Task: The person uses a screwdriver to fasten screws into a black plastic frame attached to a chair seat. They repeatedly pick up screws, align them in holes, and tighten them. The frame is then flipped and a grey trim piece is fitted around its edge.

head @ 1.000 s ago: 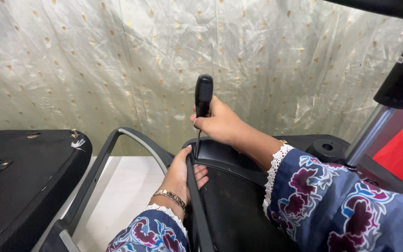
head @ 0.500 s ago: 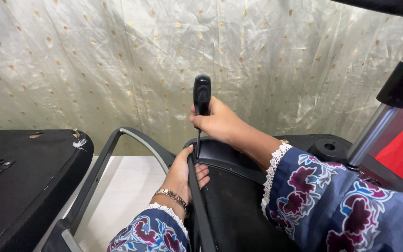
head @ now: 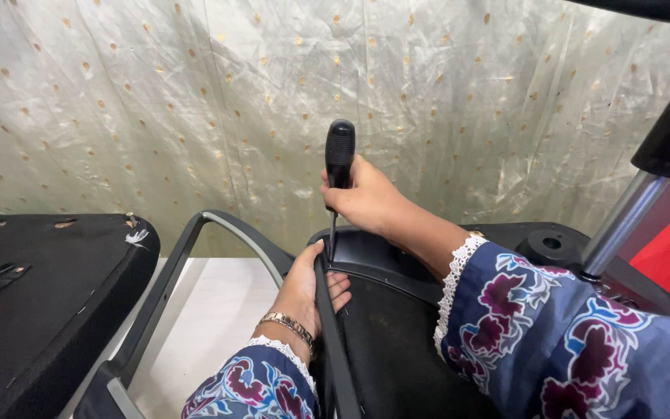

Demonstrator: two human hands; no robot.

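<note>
Right hand (head: 366, 203) grips black-handled screwdriver (head: 340, 155) upright, left hand (head: 308, 283) clasps black plastic chair frame (head: 335, 341) just beside the tip; a slip risks jabbing those fingers.

1 screwdriver (head: 340, 159); 2 hands, left (head: 308, 283), right (head: 366, 198); 1 bracelet (head: 286, 324); 1 dotted curtain (head: 195, 101)

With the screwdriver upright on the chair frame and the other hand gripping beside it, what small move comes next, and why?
Probably a turn of the screwdriver: the right hand grips its black handle, the tip stands upright on the chair frame, and the left hand steadies the frame beside it. No screw head is visible.
</note>
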